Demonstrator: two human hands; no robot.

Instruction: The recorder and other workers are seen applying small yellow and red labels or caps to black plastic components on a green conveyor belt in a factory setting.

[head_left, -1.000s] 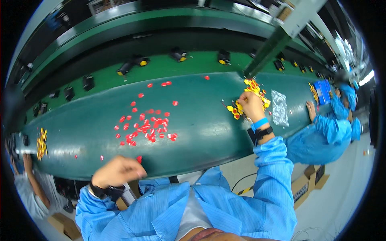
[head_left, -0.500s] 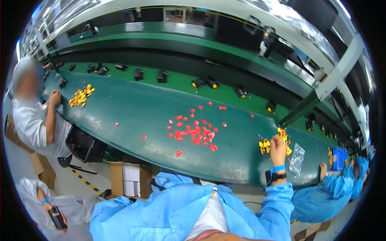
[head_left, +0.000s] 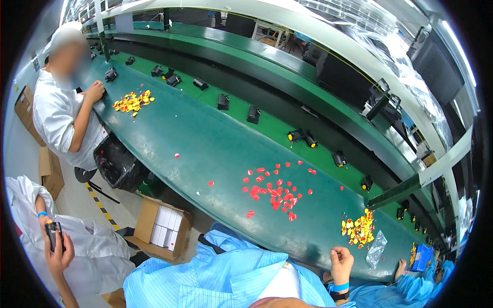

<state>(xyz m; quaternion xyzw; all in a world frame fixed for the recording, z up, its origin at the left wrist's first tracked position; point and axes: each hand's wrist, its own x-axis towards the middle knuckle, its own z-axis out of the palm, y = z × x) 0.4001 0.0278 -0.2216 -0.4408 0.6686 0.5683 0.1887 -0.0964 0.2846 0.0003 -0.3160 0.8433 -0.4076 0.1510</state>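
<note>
My right hand [head_left: 341, 264] is over the near edge of the green bench [head_left: 215, 154], blue band and dark strap at the wrist. Its fingers are curled together; whatever they hold, if anything, is too small to make out. Past it lies a pile of small yellow pieces with red centres [head_left: 361, 231]. A crumpled clear plastic bag [head_left: 377, 249] rests just right of the pile. Small red pieces [head_left: 277, 195] are scattered left of it along the bench. My left hand is not in view.
Black devices [head_left: 253, 114], some with yellow round parts, stand on the green strip behind. A slanted post [head_left: 395, 192] rises beyond the yellow pile. Co-workers are at both sides; one at lower left holds a black device [head_left: 53, 235]. A blue bin [head_left: 421, 257] stands far right.
My right hand has drawn back from the yellow pile toward the near edge of the bench. The view has turned, so the bench slopes more steeply down to the right.
</note>
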